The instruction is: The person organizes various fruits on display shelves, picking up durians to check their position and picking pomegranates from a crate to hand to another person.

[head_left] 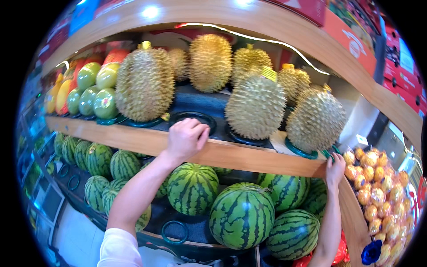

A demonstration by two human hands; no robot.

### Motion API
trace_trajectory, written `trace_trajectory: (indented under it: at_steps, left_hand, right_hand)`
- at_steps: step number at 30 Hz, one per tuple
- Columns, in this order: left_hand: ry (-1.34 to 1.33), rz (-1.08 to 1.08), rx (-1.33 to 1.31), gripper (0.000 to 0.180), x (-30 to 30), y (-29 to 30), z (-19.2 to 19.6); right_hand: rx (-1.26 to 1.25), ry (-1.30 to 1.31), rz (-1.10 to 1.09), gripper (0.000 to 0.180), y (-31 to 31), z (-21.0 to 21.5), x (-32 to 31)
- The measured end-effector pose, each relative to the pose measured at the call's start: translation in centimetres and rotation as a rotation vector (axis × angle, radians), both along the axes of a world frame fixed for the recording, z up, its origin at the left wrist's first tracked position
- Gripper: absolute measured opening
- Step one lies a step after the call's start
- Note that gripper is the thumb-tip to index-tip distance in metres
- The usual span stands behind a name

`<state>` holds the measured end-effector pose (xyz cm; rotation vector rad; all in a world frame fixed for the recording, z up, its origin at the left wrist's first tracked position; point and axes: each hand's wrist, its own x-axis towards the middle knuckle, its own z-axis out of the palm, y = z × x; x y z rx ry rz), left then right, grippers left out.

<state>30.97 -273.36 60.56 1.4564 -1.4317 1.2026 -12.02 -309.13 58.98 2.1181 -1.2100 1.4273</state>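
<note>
My left hand (187,139) is closed in a loose fist at the wooden front edge of the upper shelf. It overlaps the front of a dark ring stand (209,119), and its fingertips are hidden. Lower right, my right hand (335,170) is at the shelf's corner, its fingers closed on a green ring stand (328,153). A spiky durian (316,119) rests on a green ring just left of that hand. Another durian (255,107) stands between my hands on a dark ring. Left of my left hand, a tall durian (145,84) stands upright.
More durians (210,62) stand behind. Green round fruits (89,76) are stacked at the far left. Striped watermelons (242,216) fill the lower shelf, with a bare green ring (175,232) at its front. Wrapped yellow-orange fruits (378,189) are heaped on the right. A wooden beam (222,17) overhangs the durians.
</note>
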Motion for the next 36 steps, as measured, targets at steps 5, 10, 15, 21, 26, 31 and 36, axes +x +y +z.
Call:
trace_trajectory:
  at_steps: [5, 10, 15, 21, 26, 31, 36]
  left_hand:
    - [-0.025, 0.029, -0.017, 0.004, 0.5, 0.2, -0.3]
    - [-0.021, 0.036, -0.013, 0.005, 0.4, -0.5, -0.8]
    - [-0.052, 0.105, 0.021, 0.008, 0.8, -0.4, -1.1]
    - [-0.001, 0.01, 0.007, 0.009, 1.1, 0.0, -1.2]
    - [0.035, -0.217, -0.3, 0.018, 1.7, 4.8, 1.1]
    - [0.116, 0.082, -0.583, 0.024, 9.5, 12.5, 5.6]
    - [0.577, -0.014, -0.563, 0.041, 17.5, 13.9, 8.4]
  right_hand:
    - [-0.269, -0.255, 0.178, 0.029, 6.3, 0.7, 3.8]
    - [-0.455, -0.084, 0.484, 0.033, 15.8, 1.5, 8.6]
    - [-0.506, 0.173, 0.779, 0.034, 22.4, 0.6, 13.5]
    - [-0.494, 0.278, 0.996, 0.029, 28.1, 0.0, 19.1]
    - [-0.432, 0.229, 1.072, 0.033, 31.4, 2.6, 23.5]
    - [-0.01, -0.065, 1.12, 0.034, 32.8, 6.0, 31.5]
    - [0.542, -0.438, 1.262, 0.062, 32.2, 9.8, 44.5]
